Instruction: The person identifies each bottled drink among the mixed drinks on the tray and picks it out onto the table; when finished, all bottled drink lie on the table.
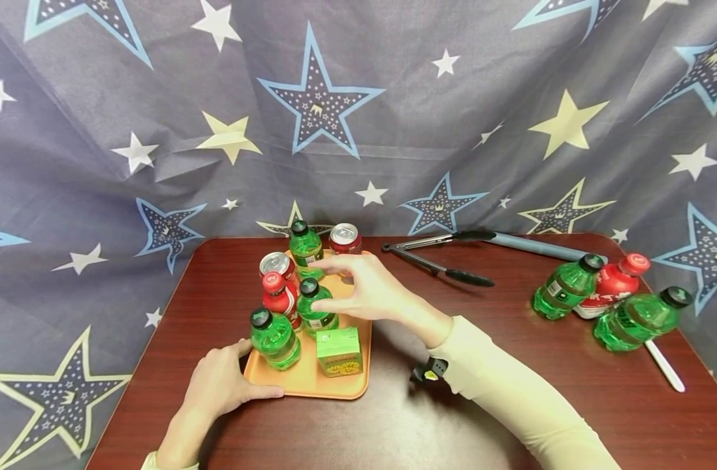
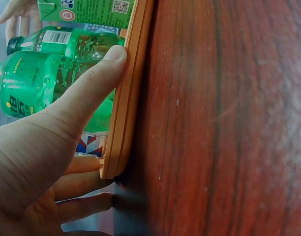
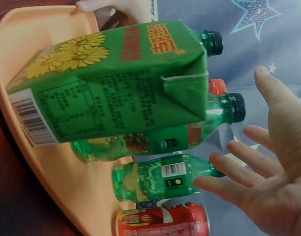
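Observation:
My left hand (image 1: 217, 382) holds the near-left corner of an orange tray (image 1: 302, 382), its thumb along the front rim and its fingers at the left side. Over the tray, my right hand (image 1: 370, 287) hovers with fingers spread, holding nothing; thumb and fingers stand close to the black cap of the middle green bottle (image 1: 317, 313). Another green bottle (image 1: 275, 343) stands by my left hand, a third (image 1: 307, 251) at the back. A red bottle (image 1: 281, 297), a can (image 1: 277, 263) and a second can (image 1: 345, 239) share the tray. A green drink carton (image 3: 116, 88) stands at its front right.
Tongs (image 1: 435, 261) with black tips lie behind the tray's right side, their blue-grey handle (image 1: 535, 247) reaching right. At the right lie two green bottles (image 1: 564, 287) and a red-capped bottle (image 1: 611, 284), near a white stick-like handle (image 1: 665, 367). A star-patterned cloth (image 1: 394, 117) hangs behind the table.

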Demonstrator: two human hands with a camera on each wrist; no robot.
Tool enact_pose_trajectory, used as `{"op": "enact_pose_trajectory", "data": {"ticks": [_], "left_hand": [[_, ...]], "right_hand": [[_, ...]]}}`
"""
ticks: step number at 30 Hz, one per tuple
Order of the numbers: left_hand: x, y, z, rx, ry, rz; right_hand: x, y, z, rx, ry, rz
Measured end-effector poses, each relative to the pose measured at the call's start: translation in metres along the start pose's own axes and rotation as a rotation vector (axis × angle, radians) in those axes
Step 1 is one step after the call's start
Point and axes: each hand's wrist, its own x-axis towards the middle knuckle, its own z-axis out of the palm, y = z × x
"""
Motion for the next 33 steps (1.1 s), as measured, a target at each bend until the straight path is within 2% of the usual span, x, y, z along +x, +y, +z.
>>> {"op": "enact_pose_trajectory", "data": {"ticks": [6,13,21,33], "left_hand": [[0.0,-0.001,0.001,-0.001,0.002,0.002],[0.001,-0.001,0.002,0.005,0.001,0.0],[0.001,0.0,0.001,0.005,-0.006,-0.009],[0.001,0.0,0.002,0.008,0.007,-0.004]], "right_hand": [[0.001,0.004,0.01,0.029,-0.079,0.037],[0.003,0.008,0.021,0.016,-0.108,0.036],[0.001,0.013,0.033,0.006,-0.164,0.12],[0.002,0.019,0.038,0.014,-0.177,0.119]]}}
